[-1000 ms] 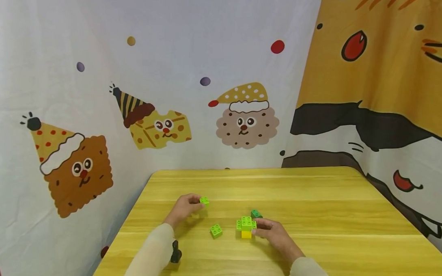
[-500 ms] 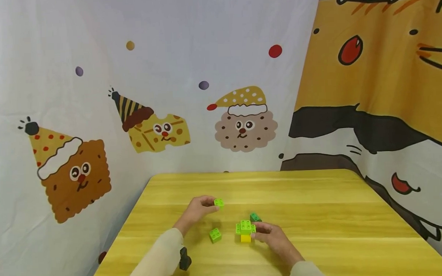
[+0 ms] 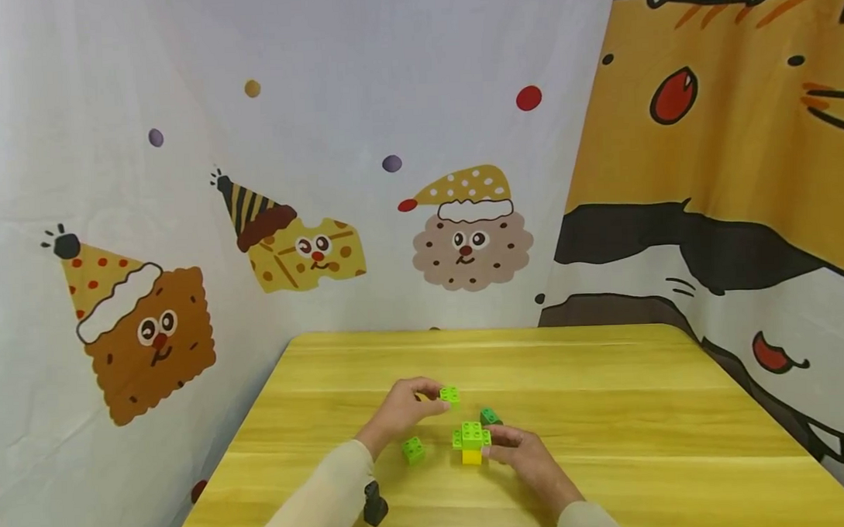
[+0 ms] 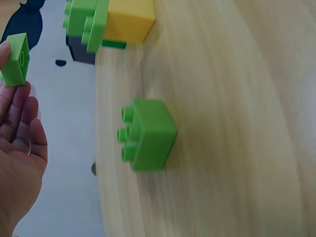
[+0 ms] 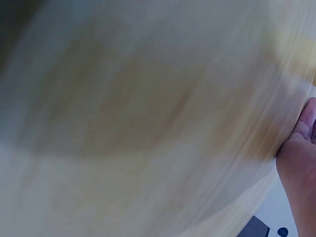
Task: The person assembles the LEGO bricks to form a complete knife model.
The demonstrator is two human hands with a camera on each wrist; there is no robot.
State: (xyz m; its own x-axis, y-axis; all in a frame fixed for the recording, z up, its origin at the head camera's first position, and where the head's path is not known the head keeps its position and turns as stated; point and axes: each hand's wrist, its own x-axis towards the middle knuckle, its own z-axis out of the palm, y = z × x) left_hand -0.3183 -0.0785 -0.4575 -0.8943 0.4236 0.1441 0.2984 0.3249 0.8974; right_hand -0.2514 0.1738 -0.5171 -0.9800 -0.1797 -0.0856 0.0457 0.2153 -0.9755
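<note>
Small light green plastic brick (image 3: pixel 450 394) sits pinched in the fingertips of our left hand (image 3: pixel 404 408), just above the table. Our right hand (image 3: pixel 522 451) curls round the little stack of green bricks on a yellow brick (image 3: pixel 471 438). Another light green brick (image 3: pixel 413 450) lies under our left hand.

A yellow desk (image 3: pixel 609 412) with pale wood grain carries small toy bricks. The brick in the left hand (image 3: pixel 449 395) is light green, as is a loose brick (image 3: pixel 413 450) on the desk. The stack by the right hand (image 3: pixel 471 440) is light green over a yellow base, with a dark green brick (image 3: pixel 489 415) just behind it. Both sleeves (image 3: pixel 319 507) are beige. The backdrop (image 3: pixel 320 143) is white with cartoon biscuits in spotted and striped party hats; on the right it is orange, black and white.
</note>
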